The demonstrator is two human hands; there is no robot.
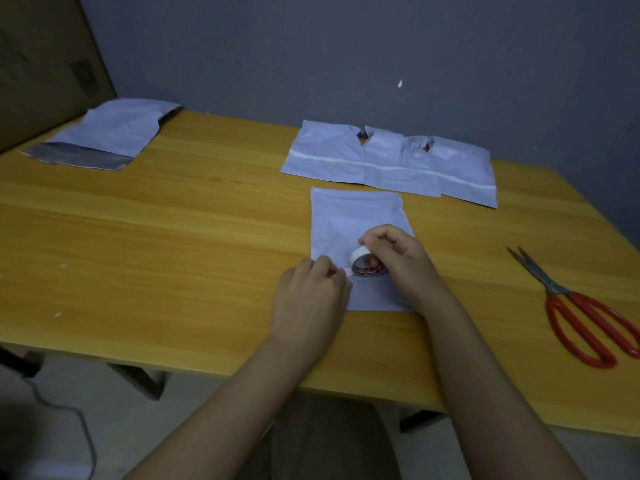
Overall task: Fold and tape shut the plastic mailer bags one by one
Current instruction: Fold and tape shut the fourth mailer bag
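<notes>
A folded pale mailer bag [349, 220] lies flat on the wooden table [173, 237] in front of me. On its lower part stands a white tape roll [363, 263]. My right hand [398, 258] grips the roll from the right, fingers curled over it. My left hand [311, 292] pinches the loose tape end at the roll's left side. Behind the bag lie three taped bags [391, 161] side by side, each with a white tape strip across it. An unfolded bag [104, 133] with a dark inner flap lies at the far left.
Red-handled scissors [581, 313] lie at the table's right, blades pointing away from me. A brown cardboard sheet [45, 57] leans at the back left. A grey wall stands behind the table. A cable [65, 410] runs on the floor below left.
</notes>
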